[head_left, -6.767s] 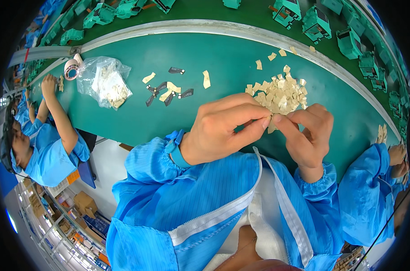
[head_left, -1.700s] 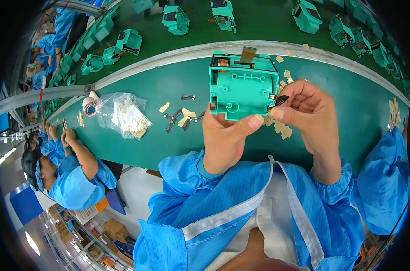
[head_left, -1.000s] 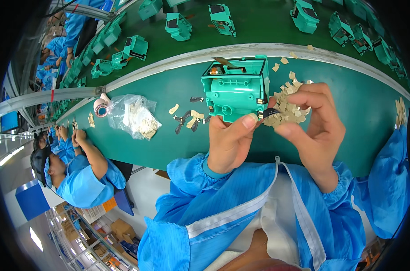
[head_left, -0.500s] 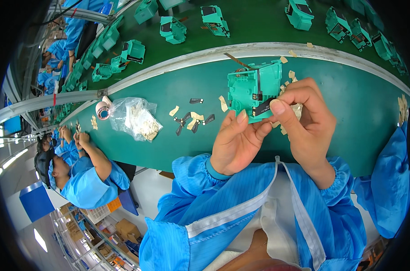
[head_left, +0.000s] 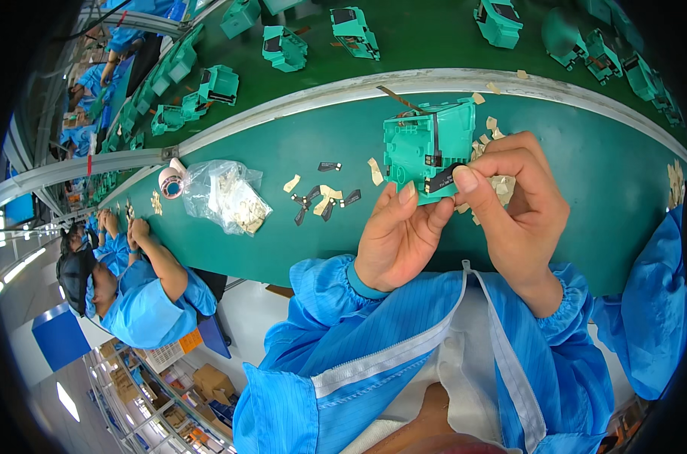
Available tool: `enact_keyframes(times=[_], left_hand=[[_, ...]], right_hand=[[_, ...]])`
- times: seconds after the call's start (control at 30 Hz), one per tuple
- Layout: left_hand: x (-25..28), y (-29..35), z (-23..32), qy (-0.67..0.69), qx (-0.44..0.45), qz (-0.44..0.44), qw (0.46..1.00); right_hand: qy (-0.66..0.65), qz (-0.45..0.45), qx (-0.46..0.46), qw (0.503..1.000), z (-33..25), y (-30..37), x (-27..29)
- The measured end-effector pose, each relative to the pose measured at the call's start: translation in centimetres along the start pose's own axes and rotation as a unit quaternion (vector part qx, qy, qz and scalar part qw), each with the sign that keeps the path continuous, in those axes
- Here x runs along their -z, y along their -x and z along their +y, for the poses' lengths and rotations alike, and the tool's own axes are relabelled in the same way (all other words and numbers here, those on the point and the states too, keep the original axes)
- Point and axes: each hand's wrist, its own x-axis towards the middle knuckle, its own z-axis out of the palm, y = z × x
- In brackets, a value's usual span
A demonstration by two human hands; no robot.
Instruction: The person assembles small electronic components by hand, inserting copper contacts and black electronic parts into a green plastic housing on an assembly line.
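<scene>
Above the green table (head_left: 283, 136), the left hand (head_left: 396, 246), half open, holds one green housing (head_left: 407, 144) from its near side; the right hand (head_left: 519, 208), pinching narrowly, holds one black strip (head_left: 440, 180) against its near right; left lie one plastic bag (head_left: 224, 195) and one tape roll (head_left: 171, 183)

Pale tape roll (head_left: 172, 182) on L — co-worker in blue (head_left: 150, 314) farther L — cardbd box (head_left: 213, 383) & shelving (head_left: 137, 432) btm L.
</scene>
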Motion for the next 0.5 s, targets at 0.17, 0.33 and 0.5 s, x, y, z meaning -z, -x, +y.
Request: enact_keyframes(times=[0.17, 0.33, 0.5], left_hand=[[0.14, 0.29, 0.52, 0.000, 0.000, 0.002, 1.000], [0.41, 0.34, 0.74, -0.010, -0.001, -0.001, 1.000], [0.30, 0.35, 0.82, -0.005, -0.002, 0.001, 1.000]], right_hand=[[0.014, -0.003, 0.005, 1.000, -0.23, -0.06, -0.50], [0.018, -0.002, -0.006, 1.000, -0.25, -0.08, -0.75], [0.019, -0.016, 0.002, 1.000, -0.31, -0.31, -0.55]])
